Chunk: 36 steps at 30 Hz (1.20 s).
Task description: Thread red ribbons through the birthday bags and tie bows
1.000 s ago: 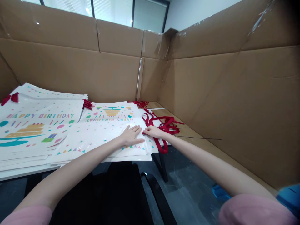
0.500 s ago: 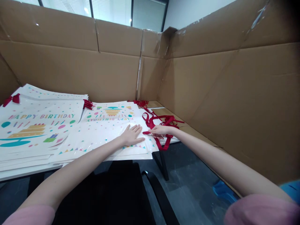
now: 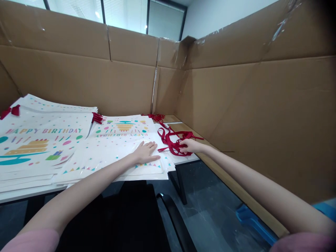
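Observation:
My left hand (image 3: 145,153) lies flat, fingers spread, on a white "Happy Birthday" plastic bag (image 3: 110,159) printed with a cake, stars and bunting. This bag is upside down to me and tops a stack. To its right, my right hand (image 3: 188,146) has its fingers bent round part of a tangled red ribbon (image 3: 172,147) at the table's right end; the fingertips are partly hidden. A thin dark line runs by that hand, too fine to name. More printed bags (image 3: 39,122) are piled on the left, with red ribbon bows (image 3: 97,118) at their upper corners.
Cardboard walls (image 3: 126,80) stand behind and to the right of the white table (image 3: 187,159). More red ribbon (image 3: 156,118) lies at the back. A black chair (image 3: 170,213) is under the front edge, and a blue plastic object (image 3: 252,220) is on the floor at right.
My right hand has moved right and slightly up, away from the bag's edge, and the ribbon loop that hung over the table edge now lies on the table. My left hand stays on the bag.

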Each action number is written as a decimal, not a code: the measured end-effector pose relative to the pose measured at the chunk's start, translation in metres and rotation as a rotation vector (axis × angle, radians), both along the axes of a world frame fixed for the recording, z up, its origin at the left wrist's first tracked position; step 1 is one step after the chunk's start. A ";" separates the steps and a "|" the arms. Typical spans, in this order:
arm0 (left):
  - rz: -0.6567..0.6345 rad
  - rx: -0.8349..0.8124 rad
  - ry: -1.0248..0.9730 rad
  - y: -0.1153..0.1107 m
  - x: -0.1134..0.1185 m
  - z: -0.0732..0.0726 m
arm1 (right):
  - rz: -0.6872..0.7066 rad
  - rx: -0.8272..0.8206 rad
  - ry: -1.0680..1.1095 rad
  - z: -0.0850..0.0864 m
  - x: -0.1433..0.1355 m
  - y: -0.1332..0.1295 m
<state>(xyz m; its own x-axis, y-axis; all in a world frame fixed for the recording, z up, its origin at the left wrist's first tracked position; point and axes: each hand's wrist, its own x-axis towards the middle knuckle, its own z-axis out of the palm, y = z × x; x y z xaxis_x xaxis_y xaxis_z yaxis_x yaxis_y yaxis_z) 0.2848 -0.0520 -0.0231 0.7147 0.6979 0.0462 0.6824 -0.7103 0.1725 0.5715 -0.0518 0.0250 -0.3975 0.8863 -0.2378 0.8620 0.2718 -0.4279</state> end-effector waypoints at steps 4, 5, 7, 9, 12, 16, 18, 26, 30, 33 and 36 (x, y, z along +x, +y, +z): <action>-0.013 -0.011 0.021 0.002 -0.001 0.005 | 0.070 0.129 -0.126 -0.003 -0.044 -0.001; -0.016 -0.010 0.028 0.002 -0.001 0.006 | 0.082 0.156 -0.141 -0.005 -0.057 -0.001; -0.016 0.001 0.036 0.003 0.000 0.006 | 0.081 0.202 -0.141 -0.009 -0.080 -0.003; -0.014 0.019 0.038 0.003 0.000 0.004 | 0.064 0.231 -0.127 -0.013 -0.097 -0.004; -0.006 0.041 0.035 0.002 0.000 -0.001 | 0.044 0.248 -0.127 -0.016 -0.105 -0.006; 0.012 0.060 0.037 0.001 0.000 -0.005 | 0.030 0.258 -0.139 -0.017 -0.089 -0.012; 0.006 0.066 0.032 0.001 0.000 -0.006 | 0.015 0.269 -0.152 -0.018 -0.078 -0.015; 0.012 0.048 0.028 -0.001 0.000 -0.002 | -0.033 0.279 -0.236 -0.025 -0.027 -0.022; 0.006 0.041 0.020 -0.001 0.000 -0.003 | -0.065 0.265 -0.280 -0.021 0.005 -0.029; 0.009 0.038 0.018 0.001 0.000 -0.004 | -0.070 0.275 -0.322 -0.019 0.022 -0.031; 0.011 0.039 0.020 0.001 0.000 -0.005 | -0.037 0.312 -0.366 -0.019 0.031 -0.031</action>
<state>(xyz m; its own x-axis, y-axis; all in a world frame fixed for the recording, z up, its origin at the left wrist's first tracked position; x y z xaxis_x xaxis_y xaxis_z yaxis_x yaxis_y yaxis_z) 0.2850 -0.0506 -0.0277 0.7083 0.7035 0.0591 0.6930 -0.7088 0.1316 0.6020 -0.0825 0.0062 -0.3045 0.9494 -0.0767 0.9522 0.3056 0.0026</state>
